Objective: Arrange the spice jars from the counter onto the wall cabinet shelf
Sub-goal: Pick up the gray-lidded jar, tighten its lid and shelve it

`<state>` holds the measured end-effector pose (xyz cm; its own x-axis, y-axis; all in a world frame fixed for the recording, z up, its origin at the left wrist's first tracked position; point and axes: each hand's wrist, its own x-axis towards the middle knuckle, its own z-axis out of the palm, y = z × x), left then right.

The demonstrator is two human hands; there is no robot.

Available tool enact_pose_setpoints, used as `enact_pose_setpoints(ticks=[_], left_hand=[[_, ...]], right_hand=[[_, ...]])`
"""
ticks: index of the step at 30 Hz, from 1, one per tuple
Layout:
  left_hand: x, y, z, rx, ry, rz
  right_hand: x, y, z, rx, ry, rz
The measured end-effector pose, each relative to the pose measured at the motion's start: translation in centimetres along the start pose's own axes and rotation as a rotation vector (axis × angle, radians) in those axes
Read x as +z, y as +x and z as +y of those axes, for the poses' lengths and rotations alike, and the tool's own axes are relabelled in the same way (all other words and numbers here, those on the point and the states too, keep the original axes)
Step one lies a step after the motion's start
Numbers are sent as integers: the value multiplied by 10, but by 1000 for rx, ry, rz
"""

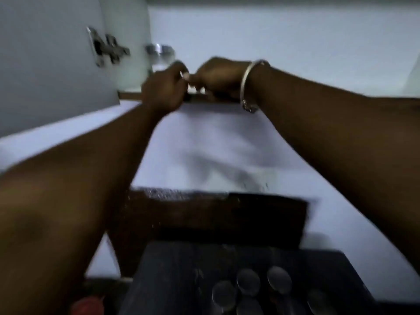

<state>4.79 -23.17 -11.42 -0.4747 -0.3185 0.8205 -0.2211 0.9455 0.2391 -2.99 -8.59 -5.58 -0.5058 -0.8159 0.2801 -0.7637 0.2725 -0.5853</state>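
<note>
**Both hands up at the cabinet shelf**

I see my left hand (pixel 164 87) and right hand (pixel 219 77) raised together at the shelf edge (pixel 129 95), fingers curled and touching; blur hides whether they grip anything. One spice jar (pixel 160 54) stands upright on the shelf behind them, metal lid up, beside the open cabinet door (pixel 56 64). More jars (pixel 248 281) stand on the dark counter (pixel 181 269) below, lids facing me
</note>
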Motion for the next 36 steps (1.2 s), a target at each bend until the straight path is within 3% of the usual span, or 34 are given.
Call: enact_pose_setpoints(ticks=[3,6,8,11,14,18,22,24,26,30,36], left_hand=[[-7,-35,33,163,-378,50],[-1,-99,70,112,-601,149],[5,-160,88,24,-653,119],[20,-257,102,-56,-715,-42],[42,-351,93,-141,-682,-293],[71,-466,74,-383,-520,-815],[93,-536,62,-659,-346,-1136],[97,-554,59,-749,-330,-1253],[101,-562,59,-791,-370,-1259],[103,-562,58,-828,-443,-1115],[105,-565,58,-815,-472,-1084]], right_hand=[[13,-55,-2,-108,-62,183],[33,-121,20,-228,130,358],[59,-164,40,-251,172,355],[118,-214,82,-130,209,320],[191,-270,141,-2,225,181],[276,-332,219,123,138,-170],[339,-364,266,-5,-452,-626],[358,-368,277,-46,-633,-705],[368,-365,280,-98,-681,-672],[368,-355,278,-141,-638,-536],[358,-363,283,-128,-632,-614]])
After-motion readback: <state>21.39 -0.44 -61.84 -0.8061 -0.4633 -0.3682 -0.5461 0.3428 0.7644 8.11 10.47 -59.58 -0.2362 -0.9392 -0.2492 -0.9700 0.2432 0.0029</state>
